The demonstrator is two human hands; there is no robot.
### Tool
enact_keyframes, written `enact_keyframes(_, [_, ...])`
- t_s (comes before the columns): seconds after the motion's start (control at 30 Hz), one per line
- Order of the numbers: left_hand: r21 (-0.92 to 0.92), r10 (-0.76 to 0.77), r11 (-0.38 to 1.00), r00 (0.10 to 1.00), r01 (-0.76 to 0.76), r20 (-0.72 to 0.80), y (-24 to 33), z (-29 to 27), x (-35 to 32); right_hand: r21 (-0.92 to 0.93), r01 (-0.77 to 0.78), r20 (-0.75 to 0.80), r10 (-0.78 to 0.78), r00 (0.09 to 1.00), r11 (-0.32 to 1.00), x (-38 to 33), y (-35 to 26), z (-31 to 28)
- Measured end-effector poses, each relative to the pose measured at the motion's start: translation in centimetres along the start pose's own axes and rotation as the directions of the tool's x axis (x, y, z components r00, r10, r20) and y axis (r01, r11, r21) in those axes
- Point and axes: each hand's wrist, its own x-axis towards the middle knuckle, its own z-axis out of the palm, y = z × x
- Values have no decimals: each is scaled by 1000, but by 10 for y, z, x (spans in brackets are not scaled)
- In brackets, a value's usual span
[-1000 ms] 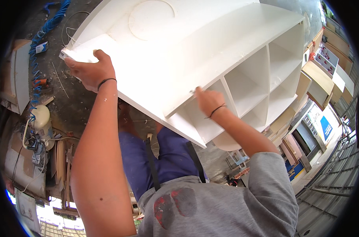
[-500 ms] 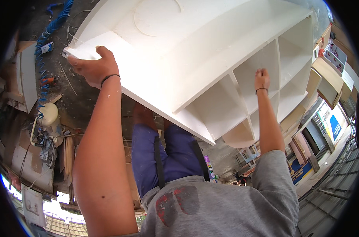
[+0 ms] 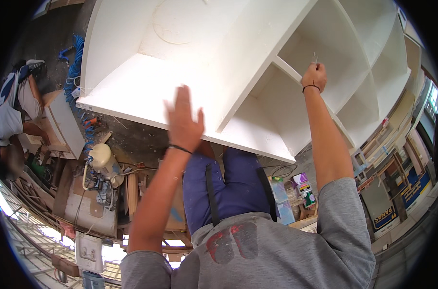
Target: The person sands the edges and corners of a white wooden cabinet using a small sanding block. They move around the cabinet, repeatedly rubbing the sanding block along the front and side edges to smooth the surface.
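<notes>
A large white cabinet [image 3: 257, 122] with several compartments lies before me. Over its near white board, my left hand [image 3: 184, 120] is open with fingers spread, slightly blurred, holding nothing; whether it touches the board I cannot tell. My right hand [image 3: 315, 77] is closed in front of the square compartments, near a divider. Out of its fingers pokes a small thin pale piece [image 3: 315, 57], too small to name. A thin curved strand [image 3: 173, 38] lies inside the wide left compartment.
Left of the cabinet are a coiled blue hose [image 3: 74, 62] and a cream-coloured air compressor [image 3: 103, 159]. Another person [image 3: 11, 111] is at far left beside a white-and-brown panel [image 3: 67, 120]. Packages and bottles [image 3: 303, 190] stand below the cabinet, right of my legs.
My left hand has let go of the board's left corner and moved right. My right hand remains closed, now higher in the view. The view has shifted, bringing another person in at left.
</notes>
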Motion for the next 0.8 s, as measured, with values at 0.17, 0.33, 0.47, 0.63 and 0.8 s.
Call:
enact_keyframes(0.17, [-396, -126, 901, 981, 175, 147, 92, 67, -33, -10, -62, 18, 62, 998, 998, -4, -2, -8])
enact_keyframes(0.33, [-513, -99, 847, 989, 139, 105, 111, 60, 16, -32, -86, 84, 88, 993, 996, -7, -10, -12])
enact_keyframes(0.47, [-472, -91, 875, 994, 111, 64, 110, 56, 19, -8, -89, 84, 89, 992, 996, -9, -15, -15])
enact_keyframes(0.63, [-150, -120, 975, 956, 164, 266, 81, 22, -22, -23, -127, 111, 129, 985, 992, -11, -15, -17])
enact_keyframes(0.8, [-24, -67, 997, 973, 74, 220, 71, 27, -45, -23, -109, 94, 110, 989, 994, -6, -8, -12])
